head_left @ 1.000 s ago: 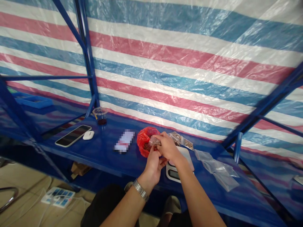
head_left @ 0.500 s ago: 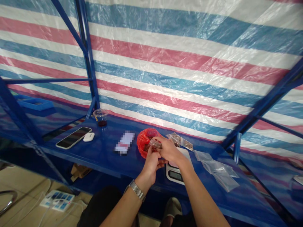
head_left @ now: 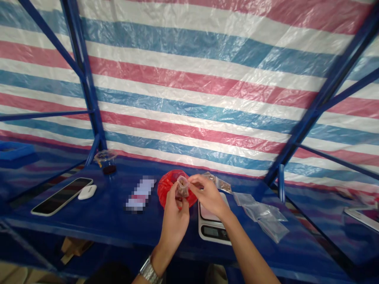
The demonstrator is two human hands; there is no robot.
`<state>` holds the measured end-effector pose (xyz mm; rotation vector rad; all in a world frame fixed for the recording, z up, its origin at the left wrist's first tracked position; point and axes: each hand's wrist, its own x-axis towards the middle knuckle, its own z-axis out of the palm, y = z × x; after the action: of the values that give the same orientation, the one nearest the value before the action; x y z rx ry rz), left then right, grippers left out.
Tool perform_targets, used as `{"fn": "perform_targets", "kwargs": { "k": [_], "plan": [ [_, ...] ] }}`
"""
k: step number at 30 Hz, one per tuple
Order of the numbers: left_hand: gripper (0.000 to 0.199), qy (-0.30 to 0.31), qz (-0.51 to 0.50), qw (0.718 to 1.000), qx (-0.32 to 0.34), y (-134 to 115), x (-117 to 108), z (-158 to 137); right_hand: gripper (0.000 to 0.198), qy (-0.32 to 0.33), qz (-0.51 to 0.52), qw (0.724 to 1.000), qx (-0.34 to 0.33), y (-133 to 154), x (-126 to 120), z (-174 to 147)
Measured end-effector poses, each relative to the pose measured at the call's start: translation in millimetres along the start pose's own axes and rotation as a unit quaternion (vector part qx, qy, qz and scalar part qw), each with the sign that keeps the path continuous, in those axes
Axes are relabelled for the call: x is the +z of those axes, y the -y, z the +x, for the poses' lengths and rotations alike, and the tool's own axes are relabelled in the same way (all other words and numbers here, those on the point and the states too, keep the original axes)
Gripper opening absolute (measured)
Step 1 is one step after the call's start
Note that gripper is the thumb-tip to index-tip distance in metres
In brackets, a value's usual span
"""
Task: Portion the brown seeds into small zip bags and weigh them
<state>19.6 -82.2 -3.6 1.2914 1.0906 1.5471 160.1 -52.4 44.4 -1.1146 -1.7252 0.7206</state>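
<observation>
My left hand (head_left: 174, 215) is closed round a small clear plastic bag (head_left: 182, 191), which holds some brown bits and has its mouth open upward. With bent fingertips, my right hand (head_left: 209, 195) pinches the bag's rim from the right. Below and behind the small bag stands an open red plastic bag (head_left: 166, 188); its contents are mostly hidden by my hands. A white kitchen scale (head_left: 213, 233) sits under my right wrist, its platform partly covered.
Filled clear packets (head_left: 224, 186) lie behind the scale, and flat clear zip bags (head_left: 260, 213) to its right. Leftward are a blurred-out phone screen (head_left: 140, 195), a phone (head_left: 62, 196), a white case (head_left: 87, 192) and a clear cup (head_left: 107, 162). Blue shelf posts (head_left: 85, 75) stand at both sides.
The small bag has turned from lying sideways to upright with its mouth open. My left hand has shifted up round it, my right hand to its rim. The view has shifted.
</observation>
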Motion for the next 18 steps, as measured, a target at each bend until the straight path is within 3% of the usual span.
{"fn": "perform_targets", "kwargs": {
  "k": [6, 12, 18],
  "plan": [
    [0.049, 0.058, 0.081, 0.992, 0.079, -1, 17, 6, 0.018, -0.119, 0.071, 0.988, 0.067, 2, -40, -10],
    [0.038, 0.143, 0.151, 0.972, 0.110, 8, 38, 7, 0.013, -0.126, -0.072, 0.975, 0.170, -48, -79, -38],
    [0.034, 0.142, 0.206, 0.963, 0.097, 10, 29, 5, 0.027, -0.152, -0.271, 0.948, 0.070, -77, -82, -47]
  ]
}}
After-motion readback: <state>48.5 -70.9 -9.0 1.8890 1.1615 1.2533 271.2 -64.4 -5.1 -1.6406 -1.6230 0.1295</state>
